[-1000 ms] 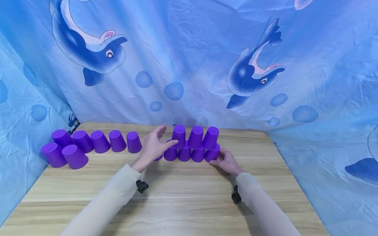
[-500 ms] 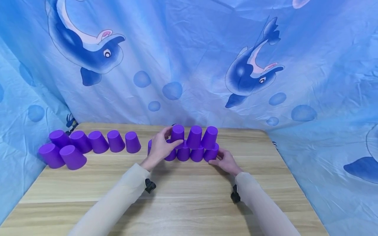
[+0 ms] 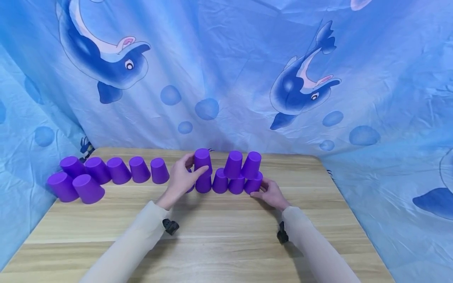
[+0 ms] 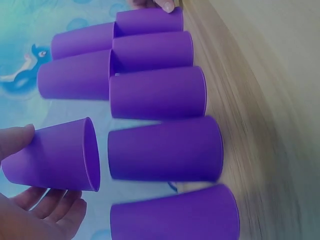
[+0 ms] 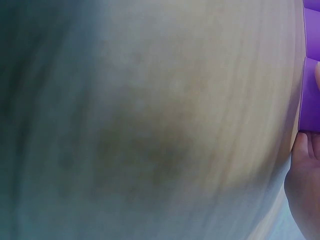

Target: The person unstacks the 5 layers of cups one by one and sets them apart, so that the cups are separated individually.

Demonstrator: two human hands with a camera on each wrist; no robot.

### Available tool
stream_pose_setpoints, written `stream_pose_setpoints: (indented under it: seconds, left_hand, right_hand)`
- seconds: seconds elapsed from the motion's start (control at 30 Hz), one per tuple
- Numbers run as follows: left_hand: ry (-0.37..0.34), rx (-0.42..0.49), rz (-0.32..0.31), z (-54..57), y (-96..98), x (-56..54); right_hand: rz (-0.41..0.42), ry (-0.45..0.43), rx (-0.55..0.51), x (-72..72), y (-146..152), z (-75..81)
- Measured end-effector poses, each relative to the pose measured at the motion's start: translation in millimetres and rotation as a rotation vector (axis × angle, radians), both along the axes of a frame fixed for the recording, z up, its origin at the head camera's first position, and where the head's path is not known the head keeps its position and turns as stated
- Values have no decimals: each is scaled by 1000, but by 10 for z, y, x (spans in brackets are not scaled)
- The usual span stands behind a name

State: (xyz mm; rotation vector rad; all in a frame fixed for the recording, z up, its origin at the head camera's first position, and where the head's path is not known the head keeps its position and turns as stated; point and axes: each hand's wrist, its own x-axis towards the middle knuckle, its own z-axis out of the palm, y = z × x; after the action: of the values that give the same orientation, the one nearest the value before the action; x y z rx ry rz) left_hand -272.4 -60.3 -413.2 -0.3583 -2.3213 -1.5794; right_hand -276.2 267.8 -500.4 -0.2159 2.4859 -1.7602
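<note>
In my left hand [image 3: 179,179] is an upside-down purple plastic cup [image 4: 55,157], held between thumb and fingers. The left wrist view shows a gap between its rim and the bottom-row cup [image 4: 165,149] under it. Two upside-down cups, one by the middle [image 3: 233,165] and one at the right [image 3: 252,165], stand on the row's right part. With thumb in front and fingers behind, my right hand [image 3: 271,194] grips the bottom row's rightmost cup [image 3: 253,184]. The row's left end is partly hidden behind my left hand.
Left of the row, several more upside-down purple cups [image 3: 118,171] stand in a line, with two in front at the far left, one of them a front cup [image 3: 88,189]. All rest on a wooden table [image 3: 226,243]. A blue dolphin-print curtain [image 3: 226,78] hangs behind and at the sides.
My left hand reached the upper row's left cup, took hold of it and moved it left, away from the other two upper cups. My right hand stayed at the end cup.
</note>
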Motion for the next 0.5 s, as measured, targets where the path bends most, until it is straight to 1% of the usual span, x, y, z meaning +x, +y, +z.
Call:
stream_pose_setpoints:
  seconds: [0.17,0.23,0.33,0.47,0.5]
  left_hand:
    - [28,-11,72,-32,-173,44]
    - [37,-1,93,-39,-243,64]
    - [55,19,109,-37,-350,96]
    - [64,0,152,-37,-507,138]
    - [62,-10,166,-39,-548,146]
  right_hand:
    - [30,-1,-9,93,-54,169]
    - [37,8,-2,111,-67,197]
    - [31,13,-8,68,-41,118]
    - [17,18,8,-10,10,-30]
    - [13,20,16,-19,16,-44]
